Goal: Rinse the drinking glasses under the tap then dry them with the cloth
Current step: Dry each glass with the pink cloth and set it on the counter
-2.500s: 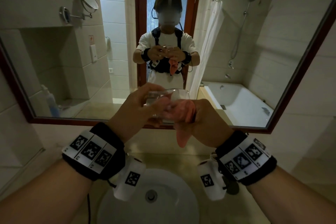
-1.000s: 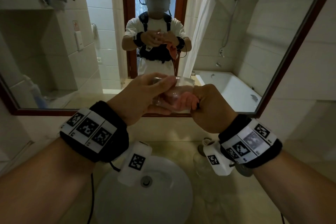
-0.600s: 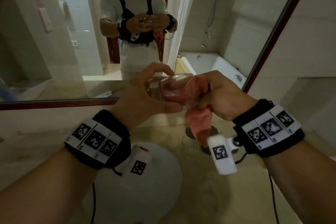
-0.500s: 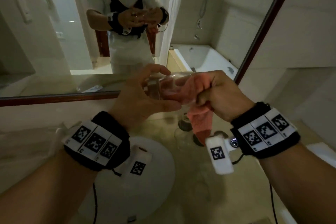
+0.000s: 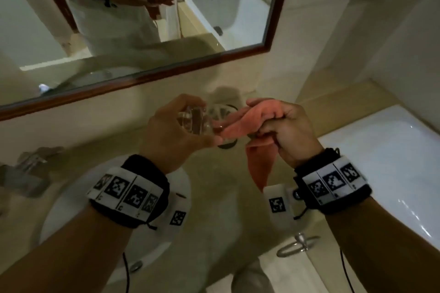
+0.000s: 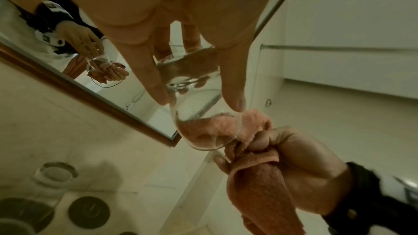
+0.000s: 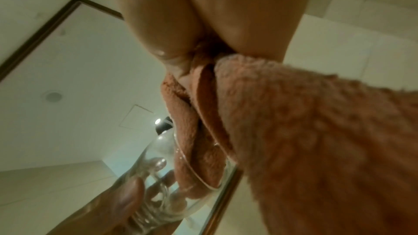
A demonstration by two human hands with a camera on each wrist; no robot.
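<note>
My left hand grips a clear drinking glass on its side, the mouth turned to the right. In the left wrist view my thumb and fingers clasp the glass near its rim. My right hand grips a salmon-pink cloth, and a wad of it is pushed into the mouth of the glass. The rest of the cloth hangs below my fist. From the right wrist, the cloth fills the mouth of the glass.
A second glass stands on the beige counter beside dark round coasters. The white basin and tap lie to the lower left. A framed mirror is behind, a bathtub on the right, a towel ring below.
The view has tilted down and to the right. Both hands, with glass and cloth, have come down from in front of the mirror to above the counter right of the basin.
</note>
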